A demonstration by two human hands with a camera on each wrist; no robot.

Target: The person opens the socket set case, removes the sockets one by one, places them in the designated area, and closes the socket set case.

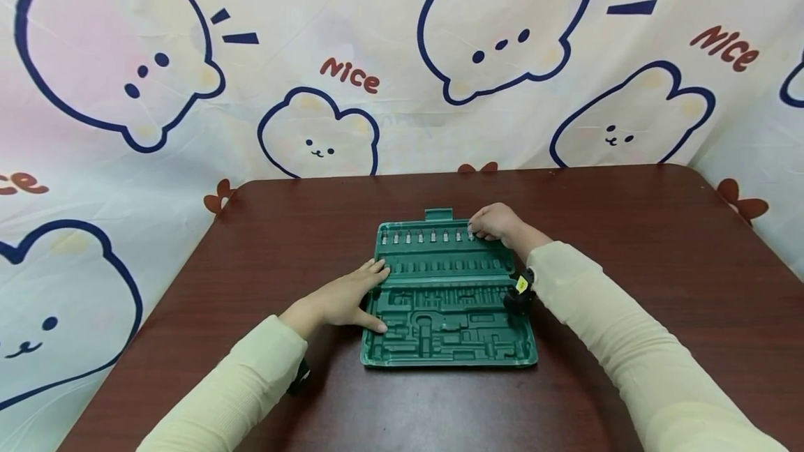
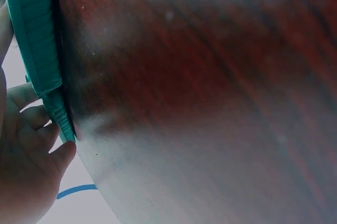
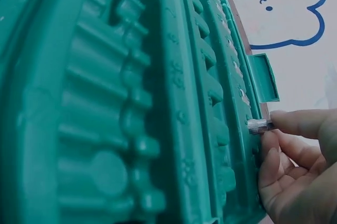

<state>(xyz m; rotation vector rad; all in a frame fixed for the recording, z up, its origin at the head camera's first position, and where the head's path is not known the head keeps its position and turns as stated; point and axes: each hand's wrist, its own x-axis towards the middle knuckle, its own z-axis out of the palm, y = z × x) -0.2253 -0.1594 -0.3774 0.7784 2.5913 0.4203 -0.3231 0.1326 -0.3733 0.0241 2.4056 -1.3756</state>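
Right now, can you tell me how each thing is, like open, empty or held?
Case: open, flat on the table.
Latch: unfastened, sticking out at the far edge.
Held socket: pinched; can't tell if fully seated.
Other sockets: in place along the far edge.
Second row: looks empty.
Front hollows: look empty.
Left grip: fingers spread, resting on the case's left edge.
Right grip: pinching the held socket.

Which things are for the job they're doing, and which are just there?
For the job:
- green case, its edge under the left hand
- metal piece pinched by the right hand
- row of little metal pieces in the case

Just there:
- brown table underneath
- cartoon cloth behind
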